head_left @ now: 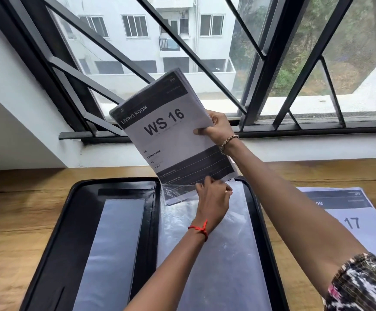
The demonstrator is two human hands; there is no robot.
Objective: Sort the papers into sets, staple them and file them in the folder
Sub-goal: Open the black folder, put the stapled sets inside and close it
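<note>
head view: paper set [169,131] marked ws 16, tilted, lower corner entering the folder's [70,221] clear sleeve [227,254].
right hand [216,129]: grips the set's side edge.
left hand [214,198]: pinches the sleeve mouth.
risk: corner may snag and crumple if the mouth slackens.

This looks like a room on an upper floor of a residential building, set up for paperwork. A wooden desk [25,221] stands against a white sill [317,147] under a wide window fitted with a black metal grille [106,48], and a plain white wall [14,113] runs beside it. Through the glass, a white apartment block [178,30] with rows of windows and a small railed balcony [169,44] stands close by, with trees [294,70] and a bare slope to the right. The paperwork shows at the desk: an open black folder [54,254] with a clear plastic pocket [227,254], and a stack of printed sheets [166,131] headed "LIVING ROOM".
</note>
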